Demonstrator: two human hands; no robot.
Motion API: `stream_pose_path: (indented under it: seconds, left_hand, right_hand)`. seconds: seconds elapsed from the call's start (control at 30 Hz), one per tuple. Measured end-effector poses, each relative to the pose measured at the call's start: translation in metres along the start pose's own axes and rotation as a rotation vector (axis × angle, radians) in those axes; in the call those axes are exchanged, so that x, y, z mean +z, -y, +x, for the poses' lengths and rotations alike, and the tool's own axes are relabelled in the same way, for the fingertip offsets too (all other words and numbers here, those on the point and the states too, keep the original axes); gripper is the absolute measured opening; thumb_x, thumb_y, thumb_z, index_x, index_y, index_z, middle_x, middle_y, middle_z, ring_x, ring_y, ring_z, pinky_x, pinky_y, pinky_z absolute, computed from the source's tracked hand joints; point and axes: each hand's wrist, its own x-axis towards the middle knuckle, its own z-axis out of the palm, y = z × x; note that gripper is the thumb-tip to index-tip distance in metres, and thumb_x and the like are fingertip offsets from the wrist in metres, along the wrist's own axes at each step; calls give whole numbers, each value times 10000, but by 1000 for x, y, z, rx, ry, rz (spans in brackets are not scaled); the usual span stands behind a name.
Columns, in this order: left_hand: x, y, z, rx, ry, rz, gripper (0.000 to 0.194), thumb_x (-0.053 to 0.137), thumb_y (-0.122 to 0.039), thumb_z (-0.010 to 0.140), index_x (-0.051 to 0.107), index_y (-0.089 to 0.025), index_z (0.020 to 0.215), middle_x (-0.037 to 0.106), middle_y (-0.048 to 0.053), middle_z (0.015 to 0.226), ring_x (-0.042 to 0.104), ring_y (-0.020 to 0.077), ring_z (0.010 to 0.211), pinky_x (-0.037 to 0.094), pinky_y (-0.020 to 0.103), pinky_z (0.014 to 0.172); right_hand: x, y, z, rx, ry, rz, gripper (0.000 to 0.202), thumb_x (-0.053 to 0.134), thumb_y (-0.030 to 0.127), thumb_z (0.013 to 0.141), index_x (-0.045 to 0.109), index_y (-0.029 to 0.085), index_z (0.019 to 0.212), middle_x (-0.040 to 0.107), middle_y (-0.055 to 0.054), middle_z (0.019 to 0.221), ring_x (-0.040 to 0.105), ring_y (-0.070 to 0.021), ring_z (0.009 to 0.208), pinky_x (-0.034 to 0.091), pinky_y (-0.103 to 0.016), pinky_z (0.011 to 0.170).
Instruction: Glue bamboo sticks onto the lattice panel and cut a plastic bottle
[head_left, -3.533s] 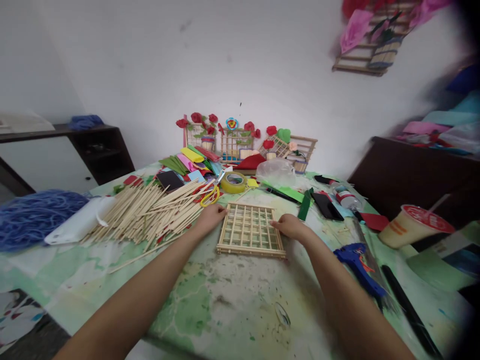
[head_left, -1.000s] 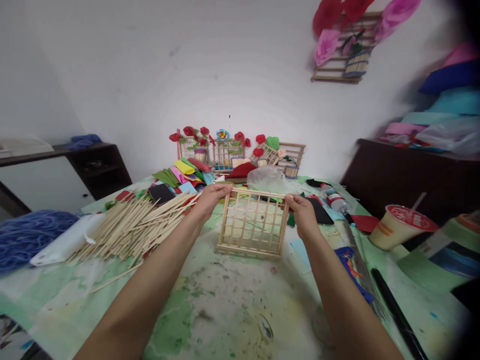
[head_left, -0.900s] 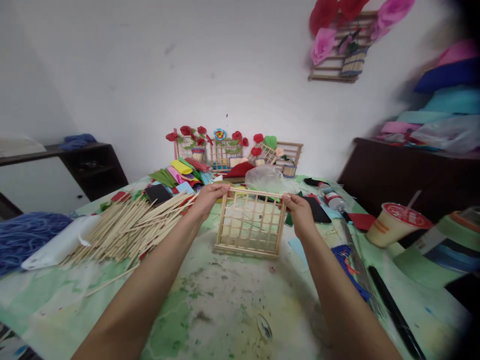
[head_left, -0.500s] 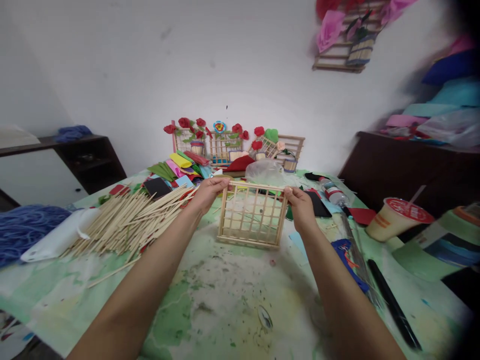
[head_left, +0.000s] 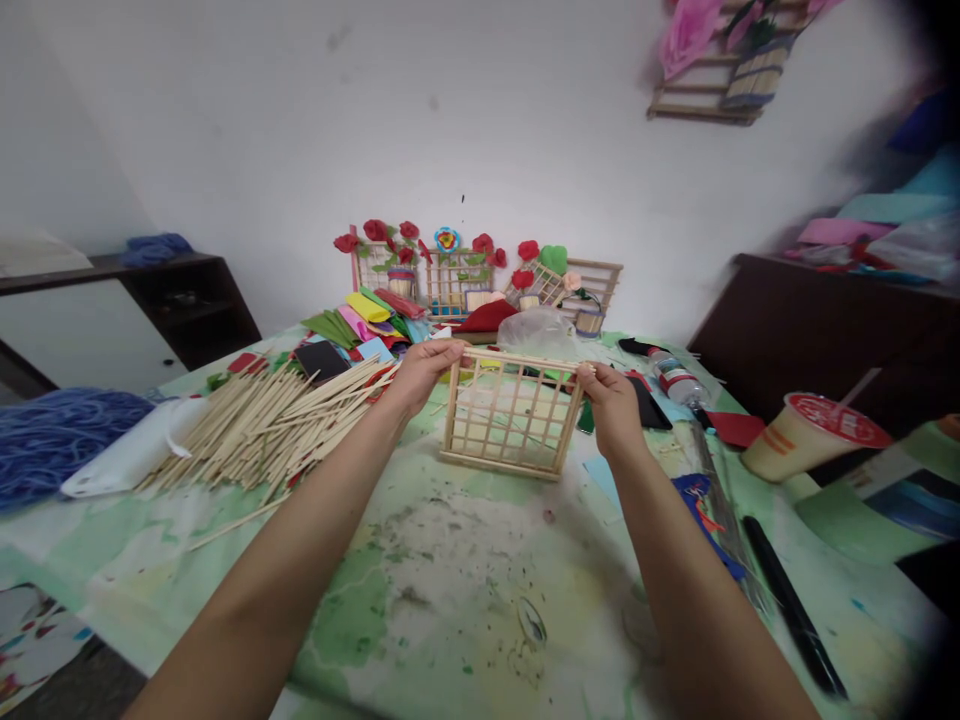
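Observation:
A small lattice frame of thin wooden sticks (head_left: 517,465) stands upright over the middle of the table, its lower bar at or close to the tabletop. My left hand (head_left: 426,377) pinches its upper left corner between thumb and fingers. At the upper right corner my right hand (head_left: 611,400) grips the frame in the same way. Through the open squares the green-stained tablecloth shows. To the left of my left hand lies a large heap of loose wooden sticks (head_left: 262,425).
Along the wall lean several stick lattices with red paper flowers (head_left: 375,230). Folded coloured paper (head_left: 360,315) lies before them. At the right are a lidded cup (head_left: 814,435), a plastic bottle (head_left: 679,380) and a black stick-like object (head_left: 795,605). Blue cord (head_left: 64,440) is piled at the left.
The lattice's top has tipped slightly, with both hands still on its upper corners. My view has shifted a little, so the surroundings sit further right.

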Motion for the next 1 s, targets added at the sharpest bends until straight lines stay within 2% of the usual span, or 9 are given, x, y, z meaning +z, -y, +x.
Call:
stream_pose_path:
  seconds: [0.4,1.0]
  left_hand:
    - [-2,3,2,19,3,-5,271,765,-391,635,733,-153,761,676,34,718,600,137,686,445,267,714]
    - [-1,1,1,20,14,2,253,738,-380,661,721,-142,747,669,35,703,598,137,676,444,262,683]
  right_hand:
    - [3,4,-2,11,-18,83,268,661,457,699,607,194,699,576,11,674,528,-155,641,434,-301,669]
    - [2,4,-2,10,-12,64,287,655,473,703,575,204,640,552,13,642,508,-156,621,425,-300,637]
